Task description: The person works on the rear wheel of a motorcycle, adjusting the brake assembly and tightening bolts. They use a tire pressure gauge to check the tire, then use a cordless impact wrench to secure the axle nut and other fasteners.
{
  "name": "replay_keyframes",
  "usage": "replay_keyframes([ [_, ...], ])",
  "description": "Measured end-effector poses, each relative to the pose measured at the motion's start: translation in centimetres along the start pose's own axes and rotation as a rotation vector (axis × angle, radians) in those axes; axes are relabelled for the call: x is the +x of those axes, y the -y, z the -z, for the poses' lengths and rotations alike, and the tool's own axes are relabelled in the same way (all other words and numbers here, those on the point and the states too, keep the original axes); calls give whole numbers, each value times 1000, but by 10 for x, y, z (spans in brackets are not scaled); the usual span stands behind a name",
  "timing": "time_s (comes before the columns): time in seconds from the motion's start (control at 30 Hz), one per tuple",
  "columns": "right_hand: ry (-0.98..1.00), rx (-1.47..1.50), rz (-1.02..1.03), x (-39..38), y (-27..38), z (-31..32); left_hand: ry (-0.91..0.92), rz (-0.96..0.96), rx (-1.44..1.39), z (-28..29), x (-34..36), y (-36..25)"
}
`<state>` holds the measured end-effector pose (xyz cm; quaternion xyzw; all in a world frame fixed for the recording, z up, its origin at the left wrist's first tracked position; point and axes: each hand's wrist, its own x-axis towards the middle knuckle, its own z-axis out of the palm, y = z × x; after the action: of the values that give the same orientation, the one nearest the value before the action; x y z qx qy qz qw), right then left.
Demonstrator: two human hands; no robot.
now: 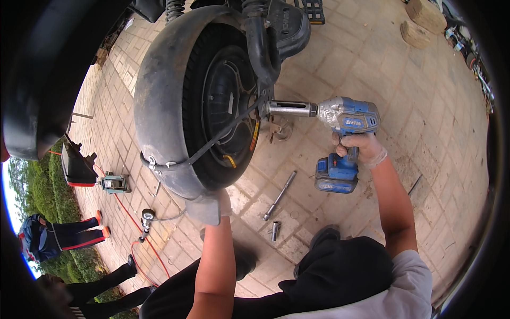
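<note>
My right hand (362, 149), in a thin clear glove, is wrapped round the grip of a blue and silver cordless impact wrench (348, 116). The wrench lies level, and its long silver socket (289, 108) points left and meets the axle end of a scooter's wheel (223, 101). A dusty black fender (158, 101) curves over the tire, with a metal stay bar (220, 133) crossing the wheel. My left hand (225, 203) is at the fender's lower flap (204, 210); its fingers are hidden behind it.
On the paving lie an extension bar (280, 195), a short socket (275, 231) and a thin rod (415, 184). A tire inflator gauge (147, 215), red hose (151, 242) and small green machine (115, 183) are at left. Other people stand at lower left. Stone blocks (425, 16) sit upper right.
</note>
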<state>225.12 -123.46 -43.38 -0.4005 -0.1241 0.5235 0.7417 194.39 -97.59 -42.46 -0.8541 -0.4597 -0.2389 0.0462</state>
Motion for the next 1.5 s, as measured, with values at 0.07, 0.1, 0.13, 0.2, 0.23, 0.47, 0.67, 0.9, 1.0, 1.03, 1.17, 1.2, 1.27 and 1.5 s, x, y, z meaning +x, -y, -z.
replay_keyframes([
  [0.07, -20, -41, 42, 1, -3, 3, 13, -1, -29, 0, 0, 1],
  [0.1, -3, -64, 72, 2, -5, 5, 13, 0, -34, -1, 1, 2],
  [0.13, -12, -103, 70, 3, -6, 8, 13, 1, -43, -1, 0, 3],
  [0.2, 14, -177, 98, 5, -5, 17, 17, -1, -69, -2, 2, 5],
  [0.23, 12, -182, 113, 4, -4, 21, 13, -5, -81, -2, 3, 6],
  [0.47, -131, -275, 359, -60, 42, 10, 135, 13, -358, -12, 35, 12],
  [0.67, -245, -259, 620, -110, 102, -102, 675, 289, -1286, -45, 74, 40],
  [0.9, -585, -538, 861, -150, 171, -236, 1351, 342, -1815, -53, 98, 51],
  [1.0, -913, -672, 692, -145, 210, -253, 1285, 685, -1688, -49, 103, 73],
  [1.03, -906, -707, 580, -143, 219, -256, 1170, 787, -1563, -44, 104, 94],
  [1.17, -1123, -679, 345, -157, 218, -274, 1006, 1024, -1326, 5, 105, 249],
  [1.2, -1161, -653, 297, -163, 212, -282, 957, 1135, -1195, 27, 103, 297],
  [1.27, -1229, -610, 201, -184, 194, -308, 952, 1325, -1247, 83, 100, 399],
  [1.5, -1409, -390, -58, -217, 81, -416, 1086, 1103, -641, 196, 243, 546],
])
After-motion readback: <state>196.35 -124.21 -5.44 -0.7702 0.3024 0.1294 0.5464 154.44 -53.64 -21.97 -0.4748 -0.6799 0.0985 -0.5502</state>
